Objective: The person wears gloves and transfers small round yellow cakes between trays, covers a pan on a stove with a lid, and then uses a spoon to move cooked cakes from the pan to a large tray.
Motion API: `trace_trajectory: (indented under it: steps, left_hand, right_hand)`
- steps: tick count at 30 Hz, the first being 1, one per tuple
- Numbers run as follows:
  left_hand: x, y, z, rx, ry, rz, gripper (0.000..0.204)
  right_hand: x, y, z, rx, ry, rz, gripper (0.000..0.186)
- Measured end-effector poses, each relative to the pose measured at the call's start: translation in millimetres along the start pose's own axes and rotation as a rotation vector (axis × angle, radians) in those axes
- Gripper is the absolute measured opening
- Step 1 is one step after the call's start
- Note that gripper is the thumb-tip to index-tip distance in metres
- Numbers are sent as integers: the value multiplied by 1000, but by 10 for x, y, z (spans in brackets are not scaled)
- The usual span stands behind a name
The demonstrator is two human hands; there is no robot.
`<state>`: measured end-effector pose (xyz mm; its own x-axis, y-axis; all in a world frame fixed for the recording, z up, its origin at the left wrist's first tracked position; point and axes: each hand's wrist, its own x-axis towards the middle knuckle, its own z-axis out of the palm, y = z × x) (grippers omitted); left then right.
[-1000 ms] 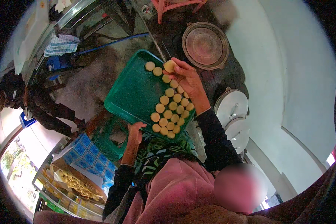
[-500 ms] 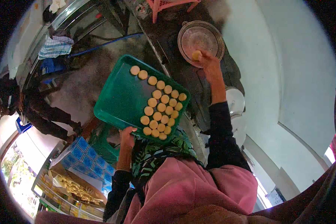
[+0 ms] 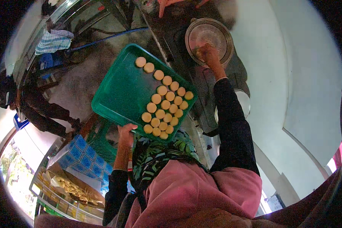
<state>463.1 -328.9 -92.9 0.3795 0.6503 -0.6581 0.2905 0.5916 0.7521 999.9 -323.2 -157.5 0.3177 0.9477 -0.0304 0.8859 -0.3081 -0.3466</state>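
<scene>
Tray [image 3: 119, 89] roughly half bare; pan [image 3: 216, 35] sits beyond it. Left hand [image 3: 126, 133] clamps tray rim; right hand [image 3: 209, 55] is over pan, fingers blurred, can't tell grip. Many rounds [image 3: 162, 90] left on tray, none clear in pan.

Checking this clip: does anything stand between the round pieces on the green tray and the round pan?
Apart from the tray's own rim, nothing visible stands between the pieces on the green tray and the pan; dark surface shows in the gap. The right hand covers part of the pan.
</scene>
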Motion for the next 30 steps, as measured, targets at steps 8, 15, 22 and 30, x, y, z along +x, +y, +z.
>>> trace_trajectory:
  steps: [8, 15, 22, 30]
  left_hand:
    - [34, -101, -27, 344, -18, 84, 10]
    - [142, -251, -90, -359, 34, -340, 10]
    - [120, 300, 268, -427, 64, -288, 12]
    - [-7, 390, 336, 317, -3, 24, 5]
  right_hand:
    - [25, -140, 78, 305, 161, 17, 19]
    - [-89, -72, 146, -147, 123, 89, 21]
    - [-127, -74, 301, 70, 199, 112, 21]
    - [26, -363, 82, 99, 103, 168, 16]
